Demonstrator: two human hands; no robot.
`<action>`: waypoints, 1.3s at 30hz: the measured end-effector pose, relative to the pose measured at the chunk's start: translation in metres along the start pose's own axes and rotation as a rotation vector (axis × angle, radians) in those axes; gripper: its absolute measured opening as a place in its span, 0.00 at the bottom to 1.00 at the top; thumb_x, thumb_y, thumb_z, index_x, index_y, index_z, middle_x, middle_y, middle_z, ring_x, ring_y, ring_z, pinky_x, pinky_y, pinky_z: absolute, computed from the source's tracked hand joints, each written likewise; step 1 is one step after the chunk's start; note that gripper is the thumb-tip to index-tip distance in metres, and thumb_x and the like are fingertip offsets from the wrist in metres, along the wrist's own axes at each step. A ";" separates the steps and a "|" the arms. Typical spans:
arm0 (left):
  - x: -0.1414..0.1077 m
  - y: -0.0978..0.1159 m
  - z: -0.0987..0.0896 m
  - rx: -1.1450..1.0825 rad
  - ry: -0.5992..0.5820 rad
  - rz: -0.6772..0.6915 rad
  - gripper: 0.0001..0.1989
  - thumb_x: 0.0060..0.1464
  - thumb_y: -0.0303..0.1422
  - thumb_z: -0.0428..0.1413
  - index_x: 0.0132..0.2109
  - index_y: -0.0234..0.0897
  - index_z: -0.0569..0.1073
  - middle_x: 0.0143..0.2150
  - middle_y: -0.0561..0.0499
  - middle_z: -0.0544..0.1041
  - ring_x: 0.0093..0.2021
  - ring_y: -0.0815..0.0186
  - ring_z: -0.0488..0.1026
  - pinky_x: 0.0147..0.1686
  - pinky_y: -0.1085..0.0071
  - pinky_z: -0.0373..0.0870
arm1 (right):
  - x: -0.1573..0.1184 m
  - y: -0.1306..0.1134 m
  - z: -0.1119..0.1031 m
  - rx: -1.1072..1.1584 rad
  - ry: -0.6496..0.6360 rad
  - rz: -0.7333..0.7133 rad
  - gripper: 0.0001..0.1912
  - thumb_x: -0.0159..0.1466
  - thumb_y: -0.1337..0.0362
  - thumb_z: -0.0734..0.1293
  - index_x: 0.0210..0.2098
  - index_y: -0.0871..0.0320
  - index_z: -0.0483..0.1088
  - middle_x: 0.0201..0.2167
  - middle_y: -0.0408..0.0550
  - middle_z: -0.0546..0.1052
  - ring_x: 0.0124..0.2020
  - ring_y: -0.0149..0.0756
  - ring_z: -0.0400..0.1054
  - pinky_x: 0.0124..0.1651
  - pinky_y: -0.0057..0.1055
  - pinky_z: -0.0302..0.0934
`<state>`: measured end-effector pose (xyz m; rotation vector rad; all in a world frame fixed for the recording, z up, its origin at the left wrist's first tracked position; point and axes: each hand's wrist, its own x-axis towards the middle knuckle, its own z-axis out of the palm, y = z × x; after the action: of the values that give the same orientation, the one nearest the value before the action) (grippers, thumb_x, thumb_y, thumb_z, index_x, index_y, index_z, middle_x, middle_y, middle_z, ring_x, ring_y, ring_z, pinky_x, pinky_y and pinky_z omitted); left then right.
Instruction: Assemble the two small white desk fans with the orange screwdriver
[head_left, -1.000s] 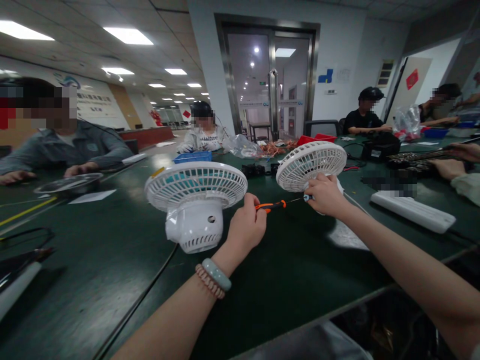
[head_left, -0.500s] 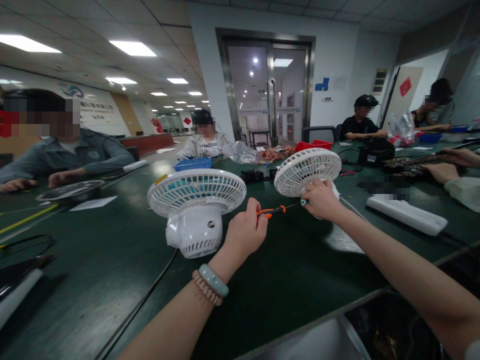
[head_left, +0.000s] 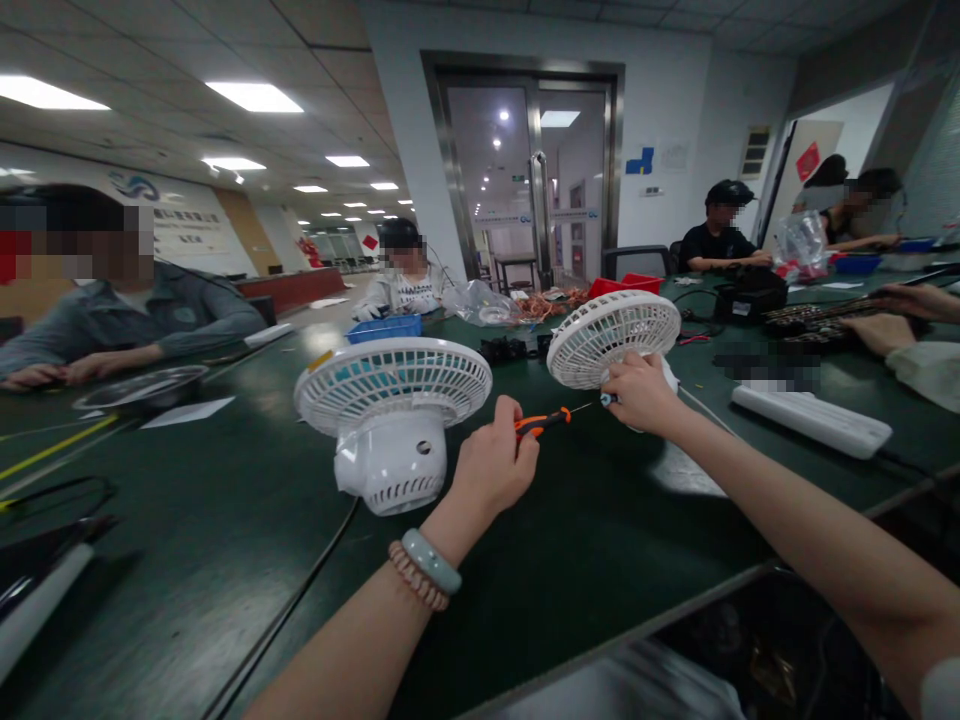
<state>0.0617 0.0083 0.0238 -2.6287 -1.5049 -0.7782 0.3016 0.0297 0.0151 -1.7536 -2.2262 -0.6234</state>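
My left hand [head_left: 495, 455] is closed around the handle of a screwdriver [head_left: 546, 422] with an orange and black grip. Its thin shaft points right, towards the fingers of my right hand; I cannot tell whether the tip touches anything. My right hand [head_left: 637, 390] grips the back of a white fan [head_left: 615, 335], covering most of its rear housing. A small pale blue piece shows at those fingertips, too small to name. Beside my left hand stands a second white fan [head_left: 394, 450], its round grille tilted upward and its motor housing towards me.
A white power strip [head_left: 810, 418] lies right of my right forearm. Farther back are a blue tray [head_left: 385, 328], a red bin [head_left: 626, 285], copper-coloured wire [head_left: 551, 305] and a clear plastic bag [head_left: 480, 303]. Several co-workers sit around the green table [head_left: 585, 560].
The view has shifted slightly. Both my hands keep nearly the same hold on screwdriver and fan. At the left, a co-worker's hands have come closer together.
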 end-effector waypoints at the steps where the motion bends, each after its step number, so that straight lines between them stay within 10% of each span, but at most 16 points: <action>1: 0.000 0.000 0.000 -0.012 0.011 0.014 0.11 0.53 0.32 0.42 0.44 0.37 0.56 0.29 0.51 0.68 0.26 0.64 0.68 0.28 0.68 0.60 | 0.000 0.000 0.000 -0.001 0.001 0.000 0.11 0.56 0.63 0.60 0.30 0.57 0.73 0.35 0.51 0.73 0.43 0.44 0.55 0.39 0.39 0.40; 39: 0.003 -0.011 0.000 -0.127 -0.046 0.102 0.08 0.53 0.29 0.40 0.42 0.37 0.56 0.24 0.55 0.62 0.22 0.67 0.62 0.24 0.71 0.53 | -0.001 0.001 0.001 -0.002 -0.027 -0.002 0.10 0.55 0.62 0.61 0.31 0.56 0.73 0.36 0.50 0.72 0.43 0.44 0.55 0.39 0.38 0.39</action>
<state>0.0541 0.0162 0.0230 -2.8075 -1.3623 -0.8369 0.3027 0.0297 0.0141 -1.7717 -2.2456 -0.6062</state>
